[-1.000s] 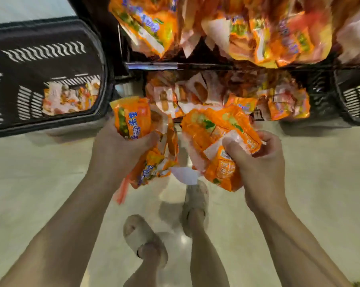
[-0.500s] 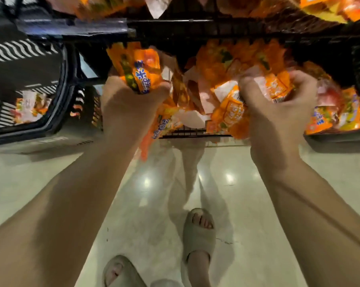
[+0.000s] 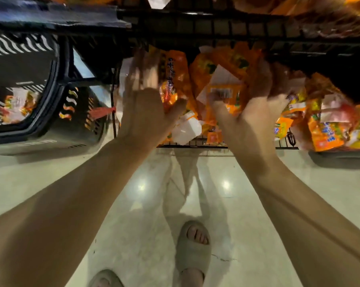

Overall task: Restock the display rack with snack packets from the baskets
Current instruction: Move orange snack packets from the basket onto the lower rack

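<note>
The left hand [image 3: 146, 112] is released, fingers straight and spread, pressing an orange packet [image 3: 174, 79] into the lower shelf [image 3: 195, 146] of the display rack, near its left end. The right hand [image 3: 249, 114] cups a barcoded packet [image 3: 223, 91] above the shelf's front edge; blur hides whether it grips. This looks like the placing step. The next move likely calls for reaching to the basket [image 3: 57, 83] left of the rack, where more packets [image 3: 17, 104] lie.

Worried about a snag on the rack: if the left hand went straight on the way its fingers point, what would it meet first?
Probably the orange packets lying on the lower shelf, just past the left hand; blur and depth leave it uncertain.
</note>
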`<move>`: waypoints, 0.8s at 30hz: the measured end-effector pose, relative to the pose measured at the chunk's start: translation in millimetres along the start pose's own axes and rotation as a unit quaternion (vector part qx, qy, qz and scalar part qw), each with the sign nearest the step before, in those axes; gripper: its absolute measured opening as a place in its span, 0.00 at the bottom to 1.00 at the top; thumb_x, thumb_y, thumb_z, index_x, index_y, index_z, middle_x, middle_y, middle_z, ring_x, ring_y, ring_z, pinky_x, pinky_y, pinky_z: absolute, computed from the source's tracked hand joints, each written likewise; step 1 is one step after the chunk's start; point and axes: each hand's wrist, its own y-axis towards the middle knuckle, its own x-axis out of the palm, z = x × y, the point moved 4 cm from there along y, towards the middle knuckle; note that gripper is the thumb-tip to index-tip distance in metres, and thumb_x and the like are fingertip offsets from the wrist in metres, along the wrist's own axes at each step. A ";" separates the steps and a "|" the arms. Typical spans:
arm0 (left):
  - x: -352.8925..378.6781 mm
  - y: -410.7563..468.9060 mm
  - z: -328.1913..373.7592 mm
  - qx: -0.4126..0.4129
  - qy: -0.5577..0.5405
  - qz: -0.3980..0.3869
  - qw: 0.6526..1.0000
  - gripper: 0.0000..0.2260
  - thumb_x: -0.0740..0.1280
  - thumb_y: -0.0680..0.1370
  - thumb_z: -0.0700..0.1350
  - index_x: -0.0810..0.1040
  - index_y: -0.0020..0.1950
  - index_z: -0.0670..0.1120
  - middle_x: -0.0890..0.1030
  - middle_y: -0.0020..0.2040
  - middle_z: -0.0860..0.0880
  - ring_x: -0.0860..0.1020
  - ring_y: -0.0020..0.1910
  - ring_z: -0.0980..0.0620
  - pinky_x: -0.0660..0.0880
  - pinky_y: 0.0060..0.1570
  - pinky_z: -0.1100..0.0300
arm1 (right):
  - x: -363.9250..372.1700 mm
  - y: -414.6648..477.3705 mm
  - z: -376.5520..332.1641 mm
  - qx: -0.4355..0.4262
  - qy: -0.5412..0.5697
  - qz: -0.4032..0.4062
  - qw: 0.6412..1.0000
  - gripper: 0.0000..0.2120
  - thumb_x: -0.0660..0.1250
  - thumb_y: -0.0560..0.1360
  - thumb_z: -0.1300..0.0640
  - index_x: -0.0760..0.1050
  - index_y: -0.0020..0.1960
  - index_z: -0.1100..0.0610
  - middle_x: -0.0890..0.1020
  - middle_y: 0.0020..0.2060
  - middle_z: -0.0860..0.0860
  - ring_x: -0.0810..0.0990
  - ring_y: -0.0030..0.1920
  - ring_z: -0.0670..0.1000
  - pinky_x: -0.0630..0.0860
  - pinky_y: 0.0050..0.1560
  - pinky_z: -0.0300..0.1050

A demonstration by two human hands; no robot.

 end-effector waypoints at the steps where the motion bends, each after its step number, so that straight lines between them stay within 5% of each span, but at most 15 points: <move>1: 1.7 -0.4 -2.4 0.033 0.060 -0.005 0.998 0.33 0.68 0.80 0.60 0.71 0.75 0.37 0.74 0.71 0.32 0.70 0.72 0.34 0.62 0.72 0.49 | 2.6 -0.5 0.6 -0.018 -0.069 -0.017 0.997 0.31 0.68 0.72 0.32 0.77 0.44 0.63 0.77 0.49 0.66 0.73 0.57 0.68 0.71 0.60 0.61; 3: 10.7 -0.1 -10.2 0.067 0.157 -0.022 0.985 0.37 0.59 0.80 0.67 0.60 0.82 0.45 0.60 0.81 0.36 0.58 0.80 0.35 0.56 0.76 0.41 | 3.6 1.8 1.2 -0.033 -0.192 -0.077 0.978 0.32 0.61 0.75 0.29 0.79 0.38 0.58 0.76 0.39 0.60 0.74 0.54 0.66 0.67 0.56 0.55; 6: 19.8 5.4 -24.4 0.048 0.181 -0.046 0.981 0.36 0.52 0.81 0.70 0.49 0.85 0.54 0.47 0.85 0.44 0.44 0.83 0.39 0.45 0.80 0.39 | 5.0 7.0 -6.1 -0.007 -0.215 -0.181 0.960 0.32 0.58 0.80 0.32 0.76 0.37 0.60 0.78 0.39 0.60 0.75 0.53 0.63 0.65 0.62 0.56; 9: 19.1 7.8 -29.7 0.028 0.167 -0.063 0.984 0.38 0.53 0.80 0.72 0.42 0.84 0.59 0.44 0.85 0.45 0.43 0.83 0.41 0.45 0.80 0.38 | 8.9 11.0 -13.3 -0.020 -0.285 -0.289 0.914 0.31 0.53 0.85 0.40 0.70 0.44 0.68 0.71 0.39 0.62 0.74 0.51 0.61 0.66 0.62 0.52; 11: 16.8 9.2 -30.2 0.029 0.159 -0.070 0.984 0.38 0.53 0.81 0.71 0.42 0.84 0.59 0.44 0.85 0.45 0.44 0.83 0.40 0.46 0.80 0.38 | 12.1 12.6 -16.4 -0.049 -0.359 -0.334 0.870 0.22 0.51 0.86 0.43 0.77 0.52 0.57 0.72 0.38 0.56 0.77 0.56 0.62 0.65 0.56 0.51; 13: 10.7 10.8 -26.6 0.038 0.154 -0.078 0.984 0.36 0.54 0.81 0.70 0.44 0.84 0.58 0.45 0.85 0.45 0.46 0.83 0.39 0.48 0.80 0.39 | 10.9 10.7 -20.3 -0.048 -0.402 -0.351 0.844 0.19 0.49 0.87 0.44 0.71 0.46 0.53 0.67 0.34 0.52 0.79 0.53 0.61 0.67 0.55 0.52; 16: -3.6 10.4 -19.5 0.051 0.151 -0.091 0.983 0.31 0.55 0.82 0.66 0.59 0.82 0.52 0.55 0.83 0.43 0.56 0.81 0.38 0.57 0.78 0.40 | 0.7 11.0 -23.6 0.002 -0.399 -0.301 0.866 0.31 0.45 0.84 0.38 0.71 0.40 0.59 0.72 0.33 0.54 0.74 0.40 0.57 0.65 0.56 0.54; 18: -17.5 3.7 -14.5 0.055 0.152 -0.087 0.983 0.29 0.57 0.81 0.63 0.68 0.76 0.48 0.67 0.77 0.40 0.66 0.76 0.38 0.67 0.72 0.40 | -10.9 5.7 -30.2 0.011 -0.369 -0.227 0.901 0.34 0.49 0.82 0.34 0.76 0.39 0.60 0.77 0.37 0.57 0.76 0.45 0.60 0.66 0.61 0.56; 22: -58.3 -33.6 -7.1 0.027 0.112 -0.085 0.990 0.24 0.66 0.81 0.56 0.69 0.72 0.44 0.76 0.65 0.40 0.77 0.60 0.38 0.76 0.60 0.43 | -40.9 -35.0 -53.2 -0.034 -0.314 -0.169 0.934 0.28 0.59 0.81 0.37 0.72 0.69 0.58 0.74 0.66 0.62 0.72 0.63 0.63 0.69 0.62 0.57; 24: -83.3 -59.3 -6.1 0.010 0.123 -0.119 0.985 0.22 0.66 0.80 0.55 0.72 0.70 0.45 0.79 0.61 0.41 0.78 0.57 0.39 0.76 0.57 0.44 | -57.9 -60.3 -66.3 -0.073 -0.311 -0.181 0.930 0.26 0.60 0.81 0.39 0.73 0.71 0.56 0.75 0.67 0.61 0.74 0.62 0.64 0.70 0.60 0.57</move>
